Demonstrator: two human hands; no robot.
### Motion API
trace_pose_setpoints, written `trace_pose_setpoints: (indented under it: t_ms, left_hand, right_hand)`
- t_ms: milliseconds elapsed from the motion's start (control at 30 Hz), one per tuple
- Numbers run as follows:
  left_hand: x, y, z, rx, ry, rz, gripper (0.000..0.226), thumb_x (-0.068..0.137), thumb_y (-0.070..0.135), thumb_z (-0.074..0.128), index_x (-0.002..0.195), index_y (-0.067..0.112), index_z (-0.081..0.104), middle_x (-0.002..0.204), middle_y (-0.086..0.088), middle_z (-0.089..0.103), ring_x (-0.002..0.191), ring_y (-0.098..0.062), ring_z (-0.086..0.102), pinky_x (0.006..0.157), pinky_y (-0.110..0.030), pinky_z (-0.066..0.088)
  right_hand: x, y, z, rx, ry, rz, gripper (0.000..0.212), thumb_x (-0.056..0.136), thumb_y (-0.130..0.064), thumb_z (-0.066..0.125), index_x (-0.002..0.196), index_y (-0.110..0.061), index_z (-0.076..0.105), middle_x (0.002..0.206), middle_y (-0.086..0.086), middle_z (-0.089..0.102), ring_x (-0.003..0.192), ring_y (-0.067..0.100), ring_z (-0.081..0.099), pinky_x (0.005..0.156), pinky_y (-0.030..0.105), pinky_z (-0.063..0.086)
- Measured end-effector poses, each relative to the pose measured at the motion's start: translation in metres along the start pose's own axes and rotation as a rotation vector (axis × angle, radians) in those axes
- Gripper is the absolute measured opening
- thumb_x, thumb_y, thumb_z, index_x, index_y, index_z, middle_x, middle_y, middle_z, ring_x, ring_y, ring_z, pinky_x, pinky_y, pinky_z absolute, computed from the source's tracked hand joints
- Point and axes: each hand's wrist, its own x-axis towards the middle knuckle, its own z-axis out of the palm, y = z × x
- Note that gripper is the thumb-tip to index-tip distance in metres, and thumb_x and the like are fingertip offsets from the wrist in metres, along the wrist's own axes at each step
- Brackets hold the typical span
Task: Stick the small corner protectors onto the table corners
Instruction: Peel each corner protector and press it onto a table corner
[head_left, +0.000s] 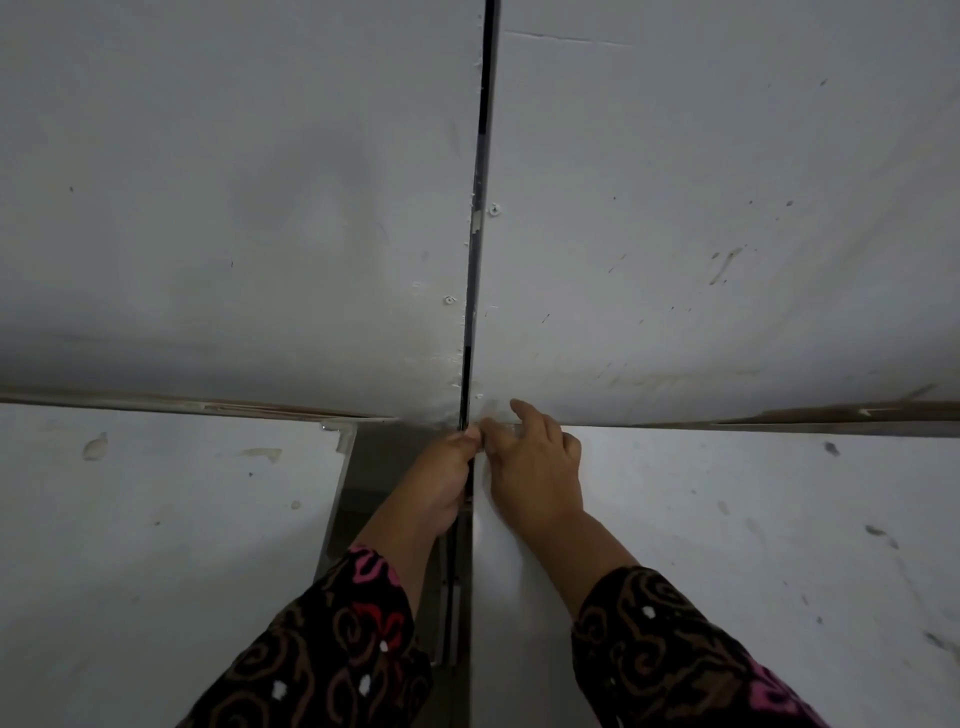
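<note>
progress: roughly mid-task. left counter (156, 519) already has a clear protector (340, 428) seated on its far right corner. work now is at the far left corner of the right counter (727, 545), across the gap. left grip (441, 478) reaches in from the gap side, fingers curled, pinching at that corner. right grip (535, 467) lies over the top of it, thumb and bent fingers clamped on the same spot, thumbs touching. second corner protector (503, 427) sits on that corner under the fingertips. it's clear and mostly hidden, so can't confirm it's flush. looks like the press-down step. left to do, my guess: release, check adhesion, then the near corners, which are out of view.
</note>
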Motion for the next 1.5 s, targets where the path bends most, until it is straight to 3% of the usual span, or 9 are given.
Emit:
trace_pose_setpoints:
  t_ms: [167, 300, 467, 633, 867, 1000, 1167, 1300, 1500]
  left_hand:
    - [-0.007, 0.001, -0.004, -0.072, -0.059, -0.041, 0.027, 0.101, 0.016, 0.04, 0.118, 0.009, 0.061, 0.106, -0.013, 0.068, 0.093, -0.024, 0.064, 0.083, -0.035, 0.051]
    - [-0.011, 0.01, -0.008, -0.045, -0.033, -0.103, 0.027, 0.094, 0.02, 0.046, 0.105, 0.005, 0.066, 0.087, -0.012, 0.066, 0.075, -0.024, 0.062, 0.069, -0.035, 0.051]
    - [-0.004, 0.026, 0.004, 0.206, 0.12, -0.115, 0.044, 0.093, 0.049, 0.05, 0.1, 0.007, 0.066, 0.094, -0.013, 0.069, 0.083, -0.028, 0.065, 0.072, -0.037, 0.055]
    - [0.002, 0.03, 0.007, 0.328, 0.154, -0.083, 0.047, 0.095, 0.042, 0.051, 0.108, -0.001, 0.063, 0.084, -0.013, 0.065, 0.071, -0.026, 0.062, 0.065, -0.034, 0.054]
    - [-0.002, 0.019, 0.014, 0.251, 0.158, -0.063, 0.048, 0.099, 0.042, 0.042, 0.129, 0.006, 0.053, 0.127, -0.011, 0.059, 0.11, -0.026, 0.057, 0.095, -0.036, 0.047]
    - [-0.005, 0.017, 0.013, 0.249, 0.159, -0.035, 0.041, 0.1, 0.038, 0.039, 0.127, 0.012, 0.056, 0.121, -0.008, 0.06, 0.098, -0.022, 0.056, 0.089, -0.034, 0.047]
    - [-0.007, 0.014, 0.01, 0.197, 0.107, -0.01, 0.034, 0.103, 0.028, 0.037, 0.124, 0.014, 0.06, 0.101, -0.005, 0.061, 0.09, -0.019, 0.057, 0.085, -0.031, 0.048]
    - [-0.005, 0.008, 0.004, 0.136, 0.052, -0.015, 0.035, 0.101, 0.027, 0.04, 0.129, 0.015, 0.056, 0.125, -0.009, 0.059, 0.114, -0.023, 0.055, 0.107, -0.039, 0.04]
    - [-0.008, 0.005, 0.002, 0.063, 0.035, -0.016, 0.032, 0.103, 0.02, 0.037, 0.126, 0.009, 0.056, 0.12, -0.011, 0.062, 0.112, -0.023, 0.058, 0.099, -0.034, 0.045]
  right_hand:
    - [-0.001, 0.002, -0.002, -0.024, -0.053, -0.042, 0.042, 0.098, -0.026, 0.037, 0.139, -0.033, 0.041, 0.153, 0.006, 0.025, 0.141, 0.026, 0.021, 0.11, 0.039, 0.018]
    - [-0.006, 0.002, -0.001, -0.024, -0.057, -0.059, 0.044, 0.096, -0.02, 0.038, 0.137, -0.035, 0.043, 0.152, 0.007, 0.026, 0.142, 0.026, 0.018, 0.11, 0.038, 0.017]
    - [-0.015, 0.0, 0.002, -0.043, -0.033, -0.073, 0.046, 0.096, -0.019, 0.042, 0.14, -0.032, 0.04, 0.15, 0.013, 0.03, 0.142, 0.032, 0.019, 0.111, 0.044, 0.02]
    - [-0.022, 0.001, 0.003, 0.006, -0.038, -0.056, 0.044, 0.098, -0.022, 0.042, 0.14, -0.033, 0.04, 0.153, 0.01, 0.026, 0.143, 0.029, 0.017, 0.114, 0.039, 0.015]
    - [-0.018, 0.0, 0.004, 0.013, -0.025, 0.038, 0.049, 0.097, -0.027, 0.031, 0.146, -0.028, 0.024, 0.156, 0.008, 0.016, 0.142, 0.027, 0.017, 0.112, 0.04, 0.017]
    - [-0.016, -0.003, 0.006, -0.035, -0.033, 0.057, 0.052, 0.097, -0.048, 0.027, 0.146, -0.029, 0.024, 0.154, 0.005, 0.021, 0.139, 0.025, 0.02, 0.109, 0.039, 0.021]
    - [-0.017, -0.006, 0.007, -0.04, -0.028, 0.08, 0.057, 0.098, -0.049, 0.024, 0.147, -0.021, 0.023, 0.157, 0.008, 0.015, 0.141, 0.026, 0.017, 0.111, 0.04, 0.018]
    - [-0.016, -0.004, 0.008, -0.064, -0.056, 0.076, 0.057, 0.097, -0.052, 0.022, 0.148, -0.026, 0.02, 0.159, 0.007, 0.004, 0.144, 0.028, 0.008, 0.111, 0.044, 0.016]
    - [-0.015, -0.003, 0.01, -0.093, -0.074, 0.064, 0.054, 0.096, -0.053, 0.01, 0.147, -0.038, 0.015, 0.159, 0.008, -0.005, 0.146, 0.033, -0.004, 0.113, 0.05, 0.007]
